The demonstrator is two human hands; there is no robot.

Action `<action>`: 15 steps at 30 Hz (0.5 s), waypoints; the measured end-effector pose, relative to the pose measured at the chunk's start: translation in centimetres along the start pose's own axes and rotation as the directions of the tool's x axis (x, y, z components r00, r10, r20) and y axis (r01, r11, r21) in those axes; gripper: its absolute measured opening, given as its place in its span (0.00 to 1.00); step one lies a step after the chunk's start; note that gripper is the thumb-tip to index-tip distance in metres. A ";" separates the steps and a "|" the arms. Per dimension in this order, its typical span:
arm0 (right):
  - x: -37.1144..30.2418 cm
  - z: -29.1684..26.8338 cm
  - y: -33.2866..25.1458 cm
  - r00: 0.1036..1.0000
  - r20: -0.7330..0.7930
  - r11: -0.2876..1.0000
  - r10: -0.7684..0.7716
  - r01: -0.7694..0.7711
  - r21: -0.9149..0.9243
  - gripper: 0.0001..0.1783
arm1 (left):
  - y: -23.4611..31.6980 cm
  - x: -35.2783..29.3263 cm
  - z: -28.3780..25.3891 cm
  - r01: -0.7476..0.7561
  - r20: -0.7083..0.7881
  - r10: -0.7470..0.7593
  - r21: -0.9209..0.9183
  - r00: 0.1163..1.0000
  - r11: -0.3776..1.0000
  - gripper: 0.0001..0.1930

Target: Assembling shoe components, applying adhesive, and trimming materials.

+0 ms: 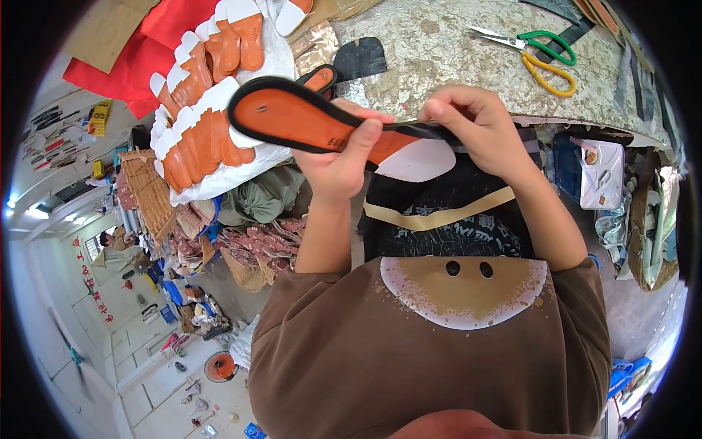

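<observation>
An orange-brown insole [285,117] with a white toe end is held up in front of me. Its heel points left, and a black edging strip [439,132] runs around the rim. My left hand [333,161] grips the insole at its middle, thumb on the top face. At the toe end, my right hand [482,128] is closed on the black strip along the far edge, thumb and fingers pinched together. The white toe flap [418,161] hangs below the strip. Another black-edged insole [320,78] lies on the table behind the held one.
Rows of orange insoles with white toes [208,143] lie on white sheeting at the left. Scissors [545,57] with green and yellow handles rest on the worn tabletop [439,51]. A black sheet piece [360,58] lies nearby. A white plastic container [602,174] stands at right.
</observation>
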State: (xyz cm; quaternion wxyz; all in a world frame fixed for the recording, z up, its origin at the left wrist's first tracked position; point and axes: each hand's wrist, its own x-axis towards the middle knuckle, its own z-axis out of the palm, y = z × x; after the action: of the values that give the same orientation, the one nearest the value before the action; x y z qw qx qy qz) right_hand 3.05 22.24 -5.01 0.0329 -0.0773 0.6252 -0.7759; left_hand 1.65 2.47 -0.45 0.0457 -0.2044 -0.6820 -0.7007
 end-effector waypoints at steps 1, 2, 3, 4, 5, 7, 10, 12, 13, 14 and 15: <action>-0.2 0.1 -0.2 1.000 -0.016 1.000 0.012 -0.012 0.028 0.10 | 0.1 0.0 -0.3 -0.049 -0.068 0.047 -0.021 0.997 0.999 0.22; -0.6 0.3 -0.7 1.000 -0.015 0.999 0.015 -0.014 0.030 0.10 | 0.1 0.0 -0.3 -0.098 -0.137 0.091 -0.043 0.986 0.994 0.26; -1.0 0.5 -1.3 0.999 -0.009 0.999 0.034 -0.034 -0.010 0.09 | 0.4 -0.1 -0.2 -0.101 -0.202 0.091 -0.043 0.975 0.994 0.26; -1.3 0.6 -2.0 0.999 -0.004 0.997 0.053 -0.053 -0.050 0.09 | 1.0 -0.2 0.2 -0.099 -0.203 0.088 -0.042 0.975 0.994 0.26; -1.4 0.5 -2.6 1.000 0.019 0.986 0.021 -0.017 -0.166 0.10 | 1.6 0.0 1.0 -0.100 -0.249 0.075 -0.087 0.966 0.991 0.26; -0.9 0.8 -1.3 0.978 -0.001 0.942 -0.208 0.200 -0.271 0.10 | 1.9 0.2 1.3 -0.090 -0.281 0.061 -0.090 0.958 0.992 0.23; -0.1 1.0 -1.7 0.894 -0.018 0.822 -0.447 0.403 -0.401 0.06 | 1.0 0.2 1.5 0.031 -0.346 -0.051 -0.063 0.937 0.998 0.20; 0.3 -0.1 -2.4 0.982 0.146 0.832 -0.118 0.178 -0.525 0.07 | 0.1 0.0 1.9 0.030 -0.297 -0.003 0.085 0.955 0.996 0.15; 0.7 -0.3 -2.0 0.986 0.144 0.861 -0.079 0.141 -0.489 0.10 | 0.2 -0.1 2.0 0.097 -0.267 -0.058 0.136 0.962 0.986 0.18; 0.7 -0.6 -1.3 0.988 0.136 0.858 -0.077 0.135 -0.495 0.10 | 0.5 0.1 2.5 0.160 -0.235 -0.114 0.185 0.965 0.970 0.21; 0.6 -0.8 -0.3 0.990 0.085 0.892 -0.116 0.141 -0.429 0.09 | 0.4 0.4 2.2 0.162 -0.051 -0.158 0.079 0.986 0.984 0.23</action>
State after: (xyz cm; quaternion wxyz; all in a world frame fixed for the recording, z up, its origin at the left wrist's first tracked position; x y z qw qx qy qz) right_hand 2.33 22.95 -4.79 -0.0187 -0.1459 0.7746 -0.6152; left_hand 1.95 4.67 0.02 0.0131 -0.1312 -0.7234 -0.6777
